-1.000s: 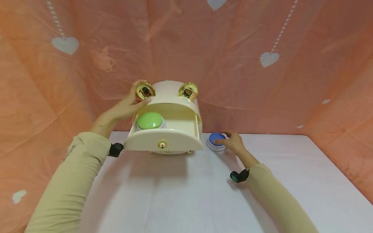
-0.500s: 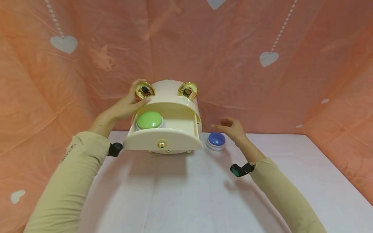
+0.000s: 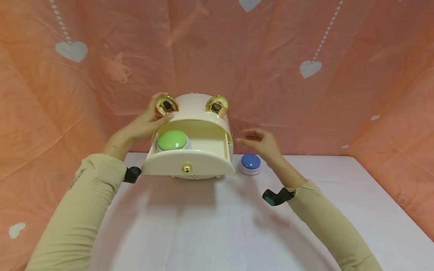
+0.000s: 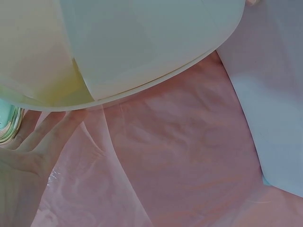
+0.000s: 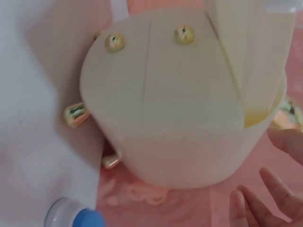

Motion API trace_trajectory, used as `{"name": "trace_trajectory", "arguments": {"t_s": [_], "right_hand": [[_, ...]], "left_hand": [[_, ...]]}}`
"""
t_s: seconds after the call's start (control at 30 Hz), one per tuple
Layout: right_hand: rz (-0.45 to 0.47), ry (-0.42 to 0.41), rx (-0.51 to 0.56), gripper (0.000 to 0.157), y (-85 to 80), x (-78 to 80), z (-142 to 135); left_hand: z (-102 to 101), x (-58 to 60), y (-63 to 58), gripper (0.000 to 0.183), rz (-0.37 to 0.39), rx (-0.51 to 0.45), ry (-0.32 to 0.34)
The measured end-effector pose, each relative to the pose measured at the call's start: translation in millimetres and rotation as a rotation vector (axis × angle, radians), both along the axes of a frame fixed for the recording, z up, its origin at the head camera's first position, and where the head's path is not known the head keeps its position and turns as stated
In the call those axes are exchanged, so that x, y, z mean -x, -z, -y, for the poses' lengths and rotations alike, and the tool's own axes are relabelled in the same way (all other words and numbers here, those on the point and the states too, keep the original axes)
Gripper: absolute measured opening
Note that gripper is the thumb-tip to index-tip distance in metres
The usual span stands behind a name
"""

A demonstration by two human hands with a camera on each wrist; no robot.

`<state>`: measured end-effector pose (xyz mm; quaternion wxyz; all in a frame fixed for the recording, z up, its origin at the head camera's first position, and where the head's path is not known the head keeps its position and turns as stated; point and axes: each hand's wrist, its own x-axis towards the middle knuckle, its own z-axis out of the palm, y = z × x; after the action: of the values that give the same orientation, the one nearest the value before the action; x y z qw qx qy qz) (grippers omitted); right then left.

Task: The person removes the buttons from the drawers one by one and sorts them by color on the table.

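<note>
A cream frog-shaped drawer box (image 3: 194,105) with gold eyes stands on the table, its top drawer (image 3: 188,162) pulled out. Inside the drawer's left side sits a green push button (image 3: 172,140) on a white base. My left hand (image 3: 144,122) holds the box at its upper left, thumb on the front below the gold eye and fingers behind it. To the right of the box a blue push button (image 3: 250,162) rests on the table. Above it my right hand (image 3: 262,145) hovers with fingers apart, holding nothing, its fingertips close to the box's right side.
Two lower gold knobs (image 5: 114,42) show on the box front, with gold feet (image 5: 75,114) beneath. The white table (image 3: 210,233) ends at an orange curtain (image 3: 271,94) printed with white hearts.
My right hand has let go of the blue button, risen above it and shifted left toward the drawer box. The left hand stays in place.
</note>
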<state>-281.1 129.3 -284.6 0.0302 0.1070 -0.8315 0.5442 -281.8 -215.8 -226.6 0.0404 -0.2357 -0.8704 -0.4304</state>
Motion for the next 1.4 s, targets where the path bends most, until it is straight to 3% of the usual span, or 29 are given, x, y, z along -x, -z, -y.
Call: {"name": "trace_trajectory", "arguments": {"t_s": [0.27, 0.93, 1.4], "right_hand": [[-0.072, -0.057, 0.025, 0.042, -14.3, -5.4, 15.2], [-0.123, -0.134, 0.046, 0.034, -44.9, -15.2, 54.7], [-0.121, -0.253, -0.078, 0.035, -52.6, -14.9, 90.0]], "left_hand": [[0.5, 0.7, 0.6, 0.067, 0.013, -0.005, -0.005], [-1.4, 2.2, 0.3, 0.065, -0.016, -0.028, 0.016], [-5.1, 1.8, 0.5, 0.065, -0.006, -0.029, 0.013]]}}
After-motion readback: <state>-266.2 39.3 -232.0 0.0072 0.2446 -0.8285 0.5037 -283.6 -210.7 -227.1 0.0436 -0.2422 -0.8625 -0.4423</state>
